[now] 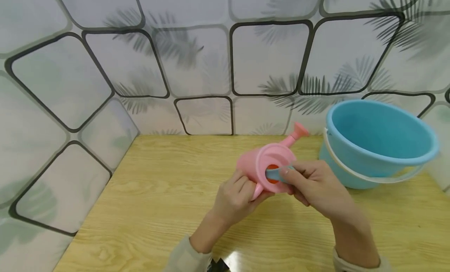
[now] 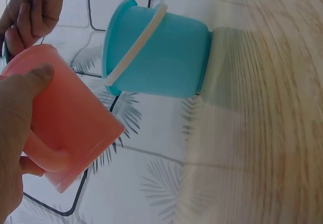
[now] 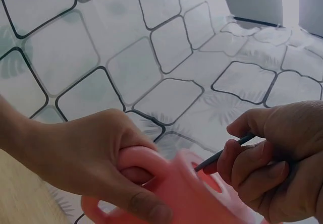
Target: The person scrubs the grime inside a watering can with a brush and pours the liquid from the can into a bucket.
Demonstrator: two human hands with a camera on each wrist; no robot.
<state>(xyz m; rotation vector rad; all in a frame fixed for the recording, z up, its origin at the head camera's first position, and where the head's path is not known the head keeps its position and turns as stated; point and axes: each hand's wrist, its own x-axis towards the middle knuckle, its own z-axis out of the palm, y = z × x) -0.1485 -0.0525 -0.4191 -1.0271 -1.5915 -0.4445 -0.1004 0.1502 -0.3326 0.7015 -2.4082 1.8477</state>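
My left hand grips a pink toy watering can by its side handle, thumb laid along the body. The can is tilted in the air, its top turned toward me and its spout with a flared rose pointing away to the right. My right hand pinches a slim blue-grey stick-like tool between thumb and fingers. Its far end reaches into the can's round top opening, where orange-red shows. What sits at that end is hidden, so I cannot tell the tool's kind.
A light blue bucket with a white handle stands on the right of the wood-grain table, just beyond my right hand. Patterned wall covering rises behind the table and along its left side.
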